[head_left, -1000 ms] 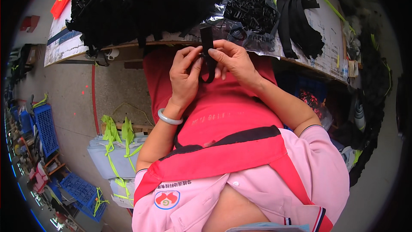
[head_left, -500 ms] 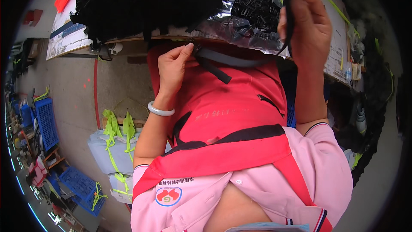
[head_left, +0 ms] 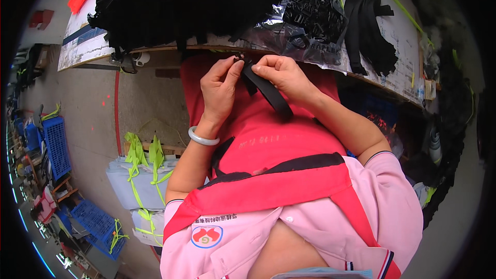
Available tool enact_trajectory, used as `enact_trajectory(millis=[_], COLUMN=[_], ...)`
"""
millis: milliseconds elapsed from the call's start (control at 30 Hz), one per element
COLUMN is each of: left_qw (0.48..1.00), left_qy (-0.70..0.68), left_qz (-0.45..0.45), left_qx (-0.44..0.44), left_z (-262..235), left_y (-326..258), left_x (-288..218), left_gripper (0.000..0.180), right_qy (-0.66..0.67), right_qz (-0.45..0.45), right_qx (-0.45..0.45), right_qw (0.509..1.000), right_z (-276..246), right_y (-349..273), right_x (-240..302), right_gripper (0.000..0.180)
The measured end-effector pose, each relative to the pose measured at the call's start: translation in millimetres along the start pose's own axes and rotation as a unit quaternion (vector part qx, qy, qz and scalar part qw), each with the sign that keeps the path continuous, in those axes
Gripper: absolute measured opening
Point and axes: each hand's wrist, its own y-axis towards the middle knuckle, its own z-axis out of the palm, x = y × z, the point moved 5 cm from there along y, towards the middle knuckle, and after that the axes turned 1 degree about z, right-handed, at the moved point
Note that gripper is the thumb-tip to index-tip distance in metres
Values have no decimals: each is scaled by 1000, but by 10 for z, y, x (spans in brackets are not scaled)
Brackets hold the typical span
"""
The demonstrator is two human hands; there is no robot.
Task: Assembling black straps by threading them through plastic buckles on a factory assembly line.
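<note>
Two bare hands, near each other just in front of a white table point(head_left: 82, 54). Left hand point(head_left: 217, 90): narrow, thumb and forefinger in a pinch on a small dark piece point(head_left: 239, 59), form too small to tell. Right hand point(head_left: 289, 78): likewise narrow, in a pinch on a black strap point(head_left: 273, 95). Strap close by the left fingertips, hanging in a bend over a red apron point(head_left: 243, 119). On the table, left to right: a large black heap point(head_left: 181, 15); a clear bag point(head_left: 281, 36) of black plastic pieces; loose black bands point(head_left: 364, 31).
</note>
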Motion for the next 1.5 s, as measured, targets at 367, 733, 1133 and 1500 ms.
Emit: enact_trajectory(millis=[367, 733, 1133, 1500], left_qw=[983, 996, 994, 875], left_qy=[-99, -72, 92, 346], left_qz=[-105, 34, 27, 162], left_qx=[114, 32, 42, 298], left_z=[-357, -749, -147, 1777], left_y=[-31, 1186, 796, 1076], left_x=[-406, -1630, -1064, -174], left_gripper=[17, 25, 23, 44], right_qy=[-85, -252, -188, -55], right_qz=[27, -513, -325, -247], right_qx=[209, -234, -76, -180], right_qw=[974, 786, 924, 950], right_z=[151, -106, -656, -1696], right_y=[340, 469, 243, -278], right_x=[519, 3477, 1473, 978], right_gripper=[19, 26, 18, 19])
